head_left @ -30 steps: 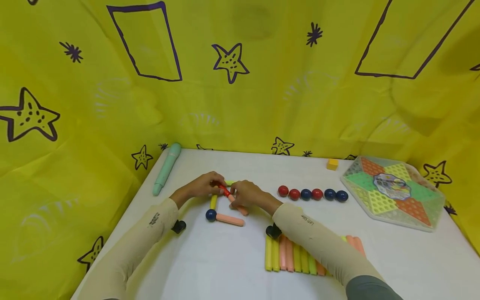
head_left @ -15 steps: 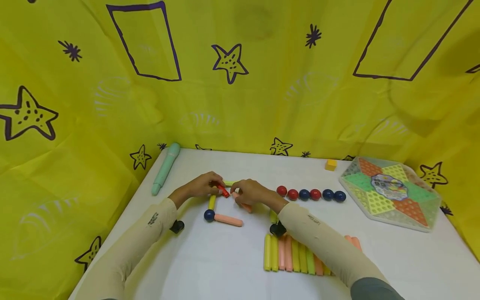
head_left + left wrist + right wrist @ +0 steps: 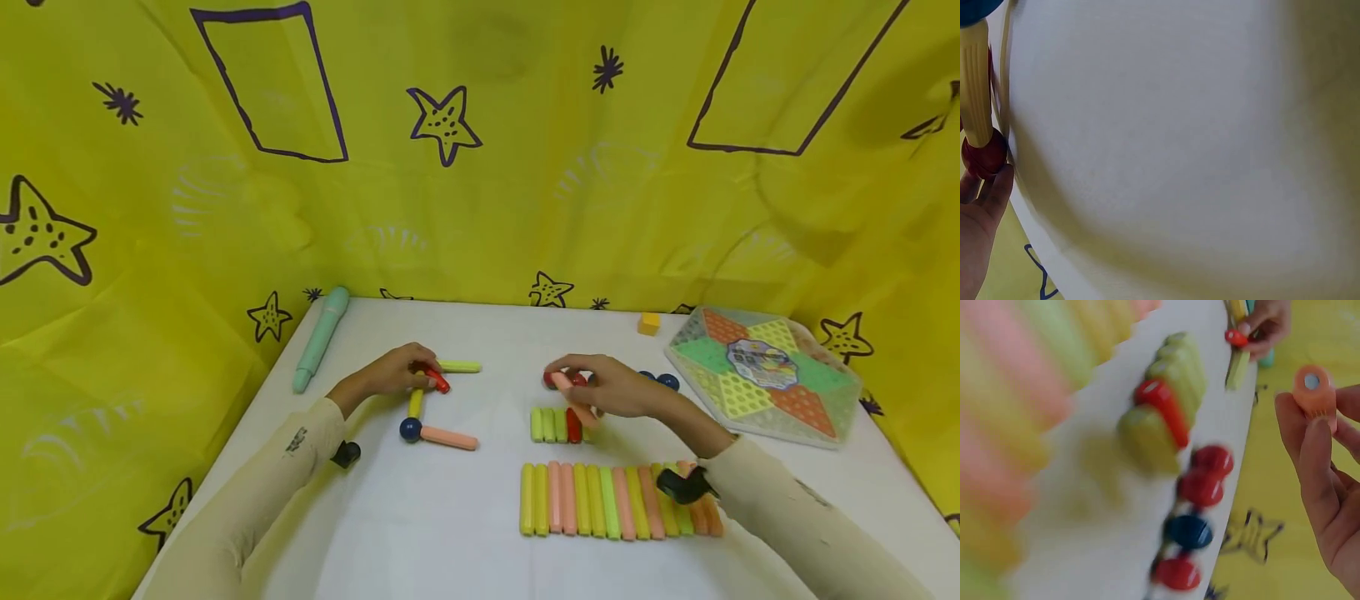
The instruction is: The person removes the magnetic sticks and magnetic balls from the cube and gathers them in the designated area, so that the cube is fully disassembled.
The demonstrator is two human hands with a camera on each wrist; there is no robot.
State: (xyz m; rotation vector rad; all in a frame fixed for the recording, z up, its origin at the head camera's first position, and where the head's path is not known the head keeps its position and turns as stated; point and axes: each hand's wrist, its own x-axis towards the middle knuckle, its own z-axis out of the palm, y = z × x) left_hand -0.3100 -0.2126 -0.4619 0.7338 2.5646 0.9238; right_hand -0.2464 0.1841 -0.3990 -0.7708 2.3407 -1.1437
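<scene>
My left hand (image 3: 399, 372) holds the far corner of a small magnetic build; its fingers curl at a red ball (image 3: 985, 155), hidden in the head view. From that corner run a short red rod (image 3: 437, 381), a light green rod (image 3: 461, 367) and a yellow rod (image 3: 975, 84). The yellow one ends at a blue ball (image 3: 410, 429), from which a salmon rod (image 3: 450, 437) points right. My right hand (image 3: 618, 387) pinches another salmon rod (image 3: 574, 402), tilted above the table; its round metal end faces the camera in the right wrist view.
Under my right hand are a row of red and blue balls (image 3: 1190, 532) and short rods (image 3: 549, 425), one red. Longer rods (image 3: 592, 500) lie side by side nearer me. A mint-green stick (image 3: 321, 340), yellow cube (image 3: 648, 323) and hexagonal game board (image 3: 765, 375) lie farther out.
My right hand has drawn its salmon rod off the red rod and carried it right, over the short rods and balls. The left hand stays at the corner.
</scene>
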